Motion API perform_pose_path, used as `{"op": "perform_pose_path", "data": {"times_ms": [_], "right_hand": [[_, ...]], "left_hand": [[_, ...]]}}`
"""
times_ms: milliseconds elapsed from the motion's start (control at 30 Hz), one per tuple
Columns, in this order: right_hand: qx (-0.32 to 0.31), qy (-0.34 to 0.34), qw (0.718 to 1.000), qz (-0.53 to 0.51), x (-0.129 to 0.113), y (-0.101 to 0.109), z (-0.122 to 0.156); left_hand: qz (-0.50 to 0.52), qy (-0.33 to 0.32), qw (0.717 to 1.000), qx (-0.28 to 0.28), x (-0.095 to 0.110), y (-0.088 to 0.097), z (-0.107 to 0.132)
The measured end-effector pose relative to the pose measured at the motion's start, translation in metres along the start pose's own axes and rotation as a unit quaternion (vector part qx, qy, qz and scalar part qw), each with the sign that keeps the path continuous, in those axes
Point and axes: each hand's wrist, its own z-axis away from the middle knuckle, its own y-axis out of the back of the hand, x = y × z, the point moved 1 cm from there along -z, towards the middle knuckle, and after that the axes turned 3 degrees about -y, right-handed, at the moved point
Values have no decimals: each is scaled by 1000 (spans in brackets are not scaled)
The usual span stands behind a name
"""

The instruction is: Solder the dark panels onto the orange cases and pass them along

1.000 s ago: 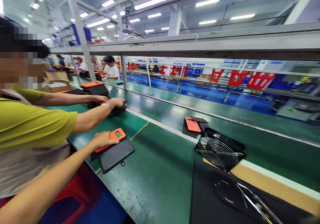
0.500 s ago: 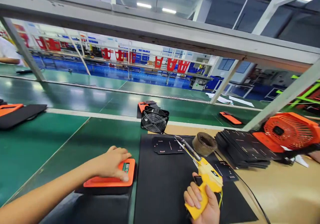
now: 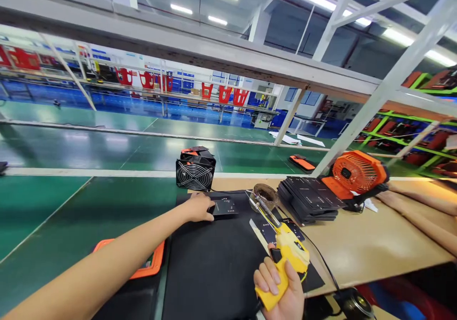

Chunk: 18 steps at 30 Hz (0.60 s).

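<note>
One black panel point(image 3: 226, 206), at your mat's point(image 3: 207, 267) far end: probably light, stiff, slick, best held by its edges; your left hand point(image 3: 198, 207) at its left end, clamped or not I cannot tell; your right hand point(image 3: 280, 286), well apart, wraps the yellow gun point(image 3: 292, 249).

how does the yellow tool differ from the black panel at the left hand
The yellow tool has a pistol grip and long tip; the black panel is flat, with light marks. The right hand wraps the tool's grip; the left hand touches the panel's left end. A hand is on each.
</note>
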Motion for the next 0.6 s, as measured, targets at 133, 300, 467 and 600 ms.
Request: {"op": "perform_pose_path", "data": {"times_ms": [133, 300, 467, 600], "right_hand": [[5, 0, 1000, 8, 3, -1, -1], [-1, -18, 1000, 0, 2, -5, 9], [21, -22, 999, 39, -10, -8, 19], [24, -45, 997, 54, -14, -14, 21]], "left_hand": [[-45, -3, 997, 57, -1, 14, 23], [-53, 69, 993, 76, -7, 32, 54], [194, 109, 969, 109, -22, 34, 87], [364, 140, 911, 137, -25, 17, 92]]}}
